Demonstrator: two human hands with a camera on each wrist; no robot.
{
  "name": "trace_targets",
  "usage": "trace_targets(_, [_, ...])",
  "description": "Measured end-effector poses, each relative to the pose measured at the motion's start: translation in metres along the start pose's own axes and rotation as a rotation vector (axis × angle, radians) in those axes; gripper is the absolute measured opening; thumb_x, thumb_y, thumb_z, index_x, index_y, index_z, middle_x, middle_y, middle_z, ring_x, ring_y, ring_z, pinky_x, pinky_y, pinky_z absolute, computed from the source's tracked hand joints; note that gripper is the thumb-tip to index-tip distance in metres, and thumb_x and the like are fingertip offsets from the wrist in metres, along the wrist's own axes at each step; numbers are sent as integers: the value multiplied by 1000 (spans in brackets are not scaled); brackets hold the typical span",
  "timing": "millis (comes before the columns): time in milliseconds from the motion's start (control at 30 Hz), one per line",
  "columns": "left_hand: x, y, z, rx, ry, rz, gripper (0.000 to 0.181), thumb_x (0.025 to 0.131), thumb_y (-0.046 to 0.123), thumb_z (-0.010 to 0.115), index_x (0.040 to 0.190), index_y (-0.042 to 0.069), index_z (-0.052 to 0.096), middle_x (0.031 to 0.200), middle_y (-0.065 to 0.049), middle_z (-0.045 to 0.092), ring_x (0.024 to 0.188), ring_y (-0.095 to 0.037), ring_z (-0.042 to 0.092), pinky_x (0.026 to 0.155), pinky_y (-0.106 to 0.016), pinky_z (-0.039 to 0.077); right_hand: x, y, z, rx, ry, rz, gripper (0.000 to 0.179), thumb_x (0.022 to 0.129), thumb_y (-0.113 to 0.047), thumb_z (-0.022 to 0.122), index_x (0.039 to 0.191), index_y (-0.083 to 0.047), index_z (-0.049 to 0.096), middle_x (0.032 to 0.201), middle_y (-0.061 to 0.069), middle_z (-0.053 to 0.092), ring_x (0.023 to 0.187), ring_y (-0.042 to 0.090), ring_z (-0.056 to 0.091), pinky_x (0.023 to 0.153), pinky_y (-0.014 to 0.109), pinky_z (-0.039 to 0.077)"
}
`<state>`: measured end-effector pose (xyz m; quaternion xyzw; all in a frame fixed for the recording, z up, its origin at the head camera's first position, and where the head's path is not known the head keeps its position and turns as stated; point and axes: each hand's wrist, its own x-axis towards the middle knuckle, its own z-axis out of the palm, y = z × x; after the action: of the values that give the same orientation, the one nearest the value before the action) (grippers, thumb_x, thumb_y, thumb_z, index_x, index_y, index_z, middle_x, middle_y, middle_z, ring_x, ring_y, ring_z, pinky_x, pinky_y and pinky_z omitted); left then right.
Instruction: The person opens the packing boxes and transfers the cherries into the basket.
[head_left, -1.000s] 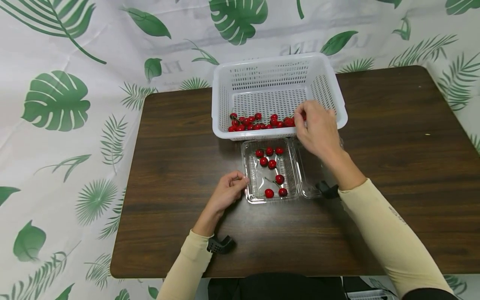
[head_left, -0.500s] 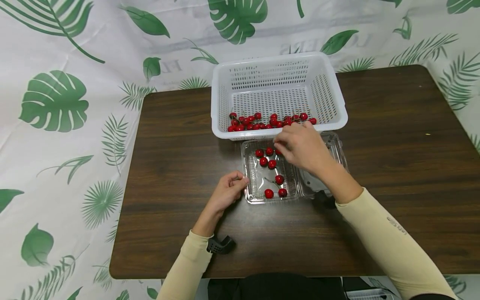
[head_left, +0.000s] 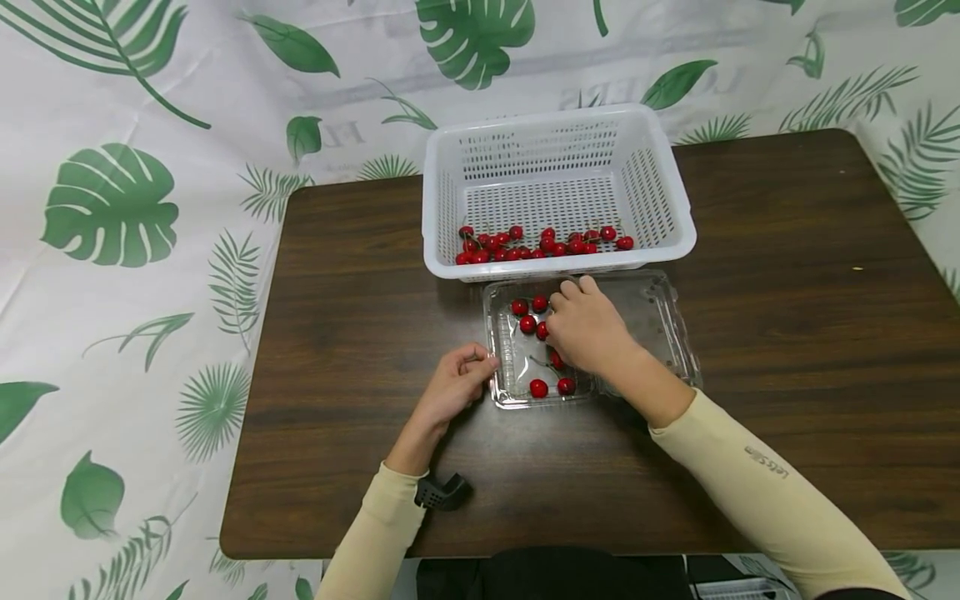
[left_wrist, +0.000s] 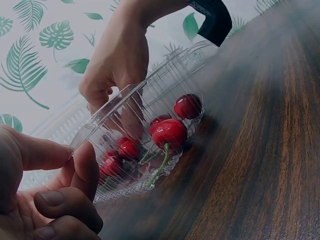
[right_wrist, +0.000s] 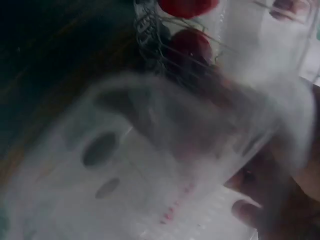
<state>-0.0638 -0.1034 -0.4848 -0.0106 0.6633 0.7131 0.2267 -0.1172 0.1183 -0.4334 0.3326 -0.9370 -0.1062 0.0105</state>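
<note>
A clear plastic clamshell box (head_left: pixel 504 350) lies open on the table with several red cherries (head_left: pixel 538 388) in its left half. My left hand (head_left: pixel 459 379) pinches the box's left rim between thumb and forefinger, seen close in the left wrist view. Reaching down into the box's right side, my right hand (head_left: pixel 588 329) has its fingers curled, with the fingertips at a cherry (left_wrist: pixel 129 148). In the head view the hand's back covers those fingertips and part of the cherries. The right wrist view is blurred, with the clear lid (right_wrist: pixel 145 165) across it.
Behind the box stands a white perforated basket (head_left: pixel 555 265), with several cherries (head_left: pixel 501 250) gathered along its near side. The box's clear lid (head_left: pixel 652 312) lies folded out to the right, under the right forearm. A patterned cloth (head_left: pixel 247 75) hangs behind the wooden table (head_left: pixel 337 333).
My right hand has come out of the basket, forward and left, and down into the right side of the box. My left hand keeps its place at the rim.
</note>
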Motion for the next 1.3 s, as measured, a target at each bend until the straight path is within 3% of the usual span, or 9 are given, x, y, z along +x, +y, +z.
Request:
trace_targets(133, [-1, 1, 0, 6, 2, 7, 11, 97, 7, 58, 88, 2, 53, 53, 6, 41, 40, -4, 28, 39, -21, 23, 1, -3, 5, -12, 25, 4, 32, 83, -36, 77, 65, -13, 65, 80, 7, 59, 82, 28, 43, 80, 43, 31])
trace_targets(267, [-1, 1, 0, 7, 2, 4, 11, 97, 7, 58, 88, 2, 54, 53, 6, 41, 40, -4, 29, 39, -21, 23, 3, -7, 11, -9, 47, 6, 28, 83, -28, 77, 63, -13, 64, 78, 6, 60, 80, 27, 44, 78, 43, 31])
trace_targets(567, [-1, 1, 0, 2, 1, -1, 11, 97, 7, 58, 88, 2, 53, 53, 6, 42, 40, -4, 28, 39, -20, 23, 7, -10, 18, 47, 59, 13, 18, 69, -16, 80, 65, -12, 63, 79, 5, 61, 80, 28, 45, 76, 44, 31])
trace_targets(833, [0, 0, 0, 4, -4, 11, 11, 97, 8, 59, 90, 1, 54, 52, 7, 40, 40, -4, 28, 39, -20, 23, 4, -8, 19, 59, 41, 10, 15, 77, -15, 74, 66, -14, 63, 79, 5, 61, 81, 28, 45, 76, 43, 31])
trace_targets(1000, [0, 0, 0, 13, -3, 10, 12, 97, 9, 59, 90, 1, 54, 51, 8, 38, 41, -5, 28, 39, -20, 23, 2, -6, 18, 91, 85, -12, 10, 81, -15, 70, 71, -12, 67, 78, 4, 63, 81, 28, 47, 74, 43, 32])
trace_targets(1300, [-1, -1, 0, 17, 0, 1, 13, 97, 10, 59, 90, 1, 55, 51, 8, 38, 41, -5, 28, 39, -21, 23, -5, 0, 6, 268, 139, -89, 7, 81, -17, 76, 79, -16, 70, 76, -3, 66, 73, 20, 58, 68, 37, 34])
